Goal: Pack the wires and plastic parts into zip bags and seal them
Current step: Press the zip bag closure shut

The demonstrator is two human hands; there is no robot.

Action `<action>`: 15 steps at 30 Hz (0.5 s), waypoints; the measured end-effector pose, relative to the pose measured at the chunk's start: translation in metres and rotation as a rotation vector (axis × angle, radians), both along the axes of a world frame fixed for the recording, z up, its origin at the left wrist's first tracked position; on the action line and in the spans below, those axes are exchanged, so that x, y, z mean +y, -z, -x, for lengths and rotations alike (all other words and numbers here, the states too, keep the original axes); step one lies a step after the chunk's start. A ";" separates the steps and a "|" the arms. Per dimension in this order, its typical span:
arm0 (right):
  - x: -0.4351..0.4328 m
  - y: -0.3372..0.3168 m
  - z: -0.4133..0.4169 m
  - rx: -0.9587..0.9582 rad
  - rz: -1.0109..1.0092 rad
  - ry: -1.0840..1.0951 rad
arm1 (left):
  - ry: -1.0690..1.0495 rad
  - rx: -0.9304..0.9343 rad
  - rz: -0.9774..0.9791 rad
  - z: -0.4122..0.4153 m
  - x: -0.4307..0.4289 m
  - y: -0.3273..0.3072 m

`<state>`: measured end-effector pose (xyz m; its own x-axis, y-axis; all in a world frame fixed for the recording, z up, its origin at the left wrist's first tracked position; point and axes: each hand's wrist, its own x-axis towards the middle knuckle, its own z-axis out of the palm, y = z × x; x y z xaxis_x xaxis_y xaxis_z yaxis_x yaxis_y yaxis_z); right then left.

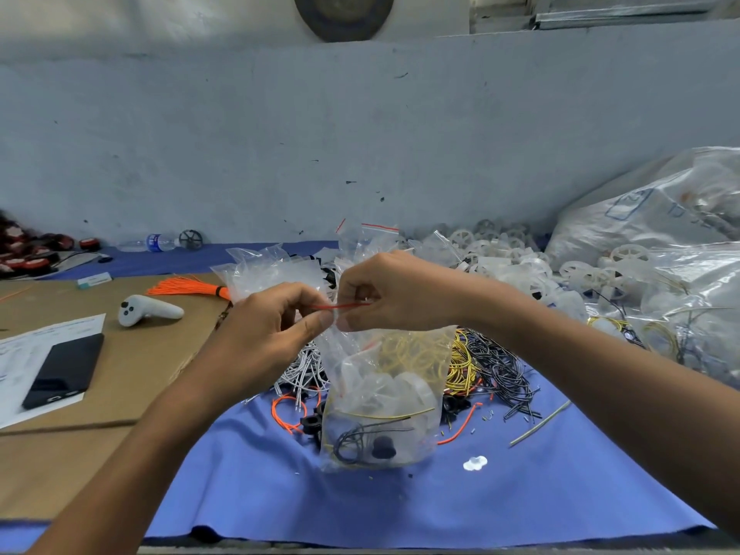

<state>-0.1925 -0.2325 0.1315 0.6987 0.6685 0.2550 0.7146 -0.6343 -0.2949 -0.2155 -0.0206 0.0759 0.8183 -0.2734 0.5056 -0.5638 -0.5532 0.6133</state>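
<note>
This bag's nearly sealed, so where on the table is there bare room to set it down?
Blue cloth in front of the zip bag, toward the near edge, is bare but for a small white part. Cardboard right of the phone is free too. Crowded: wire piles behind the bag, wheels and big bags at right.

Clear zip bag (380,394) upright on blue cloth (280,494), red seal strip (344,306) at top, yellow and black wires (360,436) inside

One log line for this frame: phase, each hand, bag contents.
phase: sealing zip bag | left hand: pinches red zip strip | right hand: pinches same strip | contents: wires, plastic parts
</note>
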 end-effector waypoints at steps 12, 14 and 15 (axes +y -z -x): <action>-0.025 0.004 0.001 0.087 -0.007 0.019 | -0.038 -0.086 -0.162 0.010 -0.010 -0.006; -0.031 0.005 0.005 0.064 -0.022 0.036 | -0.022 -0.029 -0.119 0.010 -0.012 -0.006; -0.038 0.005 0.006 0.069 -0.018 0.064 | -0.017 0.003 -0.093 0.009 -0.011 -0.006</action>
<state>-0.1987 -0.2708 0.1262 0.7559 0.6178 0.2164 0.6506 -0.6722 -0.3534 -0.2244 -0.0311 0.0820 0.8249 -0.3048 0.4761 -0.5518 -0.6173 0.5608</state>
